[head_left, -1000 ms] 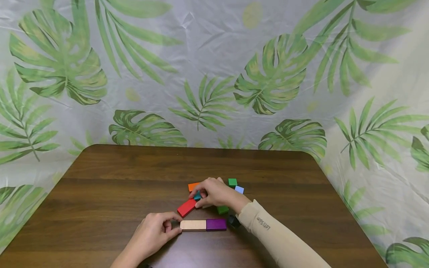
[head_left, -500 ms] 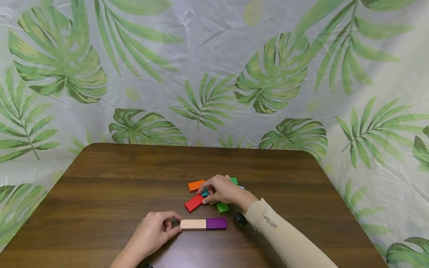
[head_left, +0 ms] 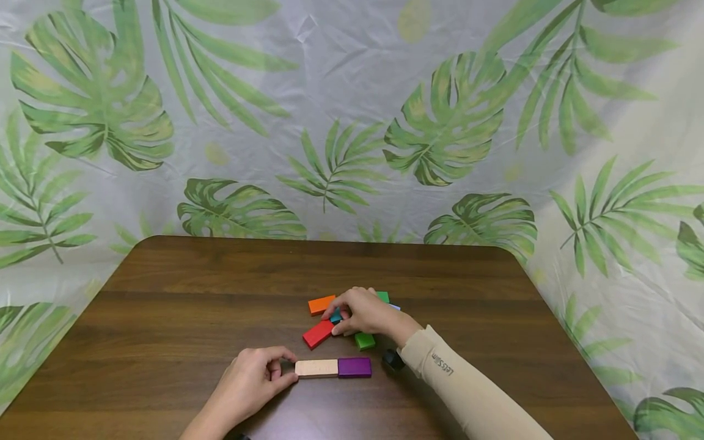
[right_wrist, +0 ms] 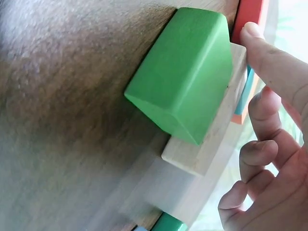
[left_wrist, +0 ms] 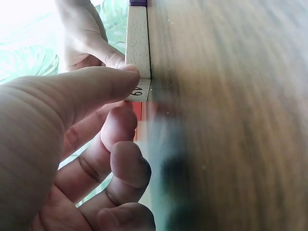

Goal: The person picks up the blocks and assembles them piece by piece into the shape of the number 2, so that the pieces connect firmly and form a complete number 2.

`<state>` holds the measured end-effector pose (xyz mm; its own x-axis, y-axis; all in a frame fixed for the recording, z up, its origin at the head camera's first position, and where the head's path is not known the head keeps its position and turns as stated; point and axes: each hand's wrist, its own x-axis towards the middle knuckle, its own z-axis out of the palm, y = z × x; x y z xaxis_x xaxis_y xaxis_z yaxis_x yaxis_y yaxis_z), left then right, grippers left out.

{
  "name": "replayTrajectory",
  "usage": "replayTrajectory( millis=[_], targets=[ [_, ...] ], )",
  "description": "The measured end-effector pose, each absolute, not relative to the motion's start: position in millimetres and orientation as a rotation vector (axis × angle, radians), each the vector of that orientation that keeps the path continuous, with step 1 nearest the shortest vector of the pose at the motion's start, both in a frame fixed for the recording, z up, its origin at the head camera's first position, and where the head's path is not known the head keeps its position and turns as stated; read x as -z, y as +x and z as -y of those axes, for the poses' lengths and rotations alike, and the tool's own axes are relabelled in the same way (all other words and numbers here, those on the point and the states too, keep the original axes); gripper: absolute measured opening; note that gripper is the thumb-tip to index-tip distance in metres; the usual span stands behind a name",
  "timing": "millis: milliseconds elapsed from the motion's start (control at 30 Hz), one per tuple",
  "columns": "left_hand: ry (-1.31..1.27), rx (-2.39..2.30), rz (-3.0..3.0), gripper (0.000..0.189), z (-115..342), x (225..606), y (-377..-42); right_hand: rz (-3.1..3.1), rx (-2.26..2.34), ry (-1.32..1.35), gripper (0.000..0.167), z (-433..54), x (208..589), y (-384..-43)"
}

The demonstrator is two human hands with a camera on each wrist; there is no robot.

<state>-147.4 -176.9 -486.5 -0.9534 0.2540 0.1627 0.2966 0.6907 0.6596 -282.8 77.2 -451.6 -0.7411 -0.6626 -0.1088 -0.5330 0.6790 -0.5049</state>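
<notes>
Thumb and index finger of my left hand [head_left: 247, 373] pinch the left end of a plain wooden block [head_left: 317, 368]. Its end carries small printed figures in the left wrist view. A purple block [head_left: 354, 367] lies end to end with it, on its right. Farther back, my right hand [head_left: 365, 315] holds the right end of a red block [head_left: 317, 334], which lies slanted on the table. The right wrist view shows the thumb against the red block [right_wrist: 248, 14]; the index finger's contact is partly hidden. A teal block [head_left: 336, 316] shows between the right fingers.
An orange block [head_left: 321, 305] lies behind the red one. Under the right hand sits a green block [head_left: 365, 340], with another wooden block [right_wrist: 185, 156] behind it. A darker green block [head_left: 383, 296] and a light blue one [head_left: 395, 307] lie beyond the hand.
My right hand has shifted right and slightly away with the red block, uncovering more of the orange block; over the last half second it barely moves. My left hand has stayed on the wooden block.
</notes>
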Motion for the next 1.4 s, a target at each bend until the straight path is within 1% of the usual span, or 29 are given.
replayTrajectory(
  millis=[367, 900, 1400],
  targets=[
    [-0.46, 1.135, 2.838, 0.018, 176.9, 486.8, -147.5, -2.593, 0.659, -0.958, 0.026, -69.2, 453.5, -280.7],
    [-0.45, 1.132, 2.846, 0.017, 176.5, 487.7, -147.4, -2.586, 0.668, -0.92, 0.023, -69.0, 455.5, -279.4],
    [-0.433, 1.131, 2.839, 0.017, 177.0, 488.5, -147.7, -2.59, 0.696, -0.947, 0.022, -68.3, 457.6, -274.9]
  ],
)
